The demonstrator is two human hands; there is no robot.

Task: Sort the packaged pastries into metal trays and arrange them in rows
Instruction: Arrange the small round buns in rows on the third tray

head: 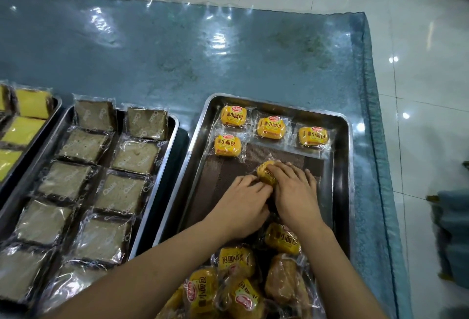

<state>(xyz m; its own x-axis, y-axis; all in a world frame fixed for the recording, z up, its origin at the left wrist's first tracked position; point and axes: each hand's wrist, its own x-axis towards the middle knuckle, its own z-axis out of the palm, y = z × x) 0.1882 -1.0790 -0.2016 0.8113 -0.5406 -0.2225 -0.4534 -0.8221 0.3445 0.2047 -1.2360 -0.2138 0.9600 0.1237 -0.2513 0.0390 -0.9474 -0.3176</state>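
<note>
Lying farthest left of the right-hand metal tray, a partly cropped tray of yellow cake slices is seen, clear-wrapped. Next to it, a dark-rimmed tray is filled with two rows of brown sponge slices, square, porous, in crinkled film. Inside the right-hand metal tray, shiny steel with a brown ribbed mat, the left hand is laid palm down, fingers curled toward a small yellow bun packet at the mat's middle; whether it actually grips is not clear. The packet is covered from the right by the right hand, fingers bent over its top and holding it. Both forearms are extended from the tray's near edge. Four placed packets, yellow, glossy, are set along the tray's far end: three in a row, one below. A loose heap of packets is piled at the tray's near end. Blue plastic-covered table lies beneath.
</note>
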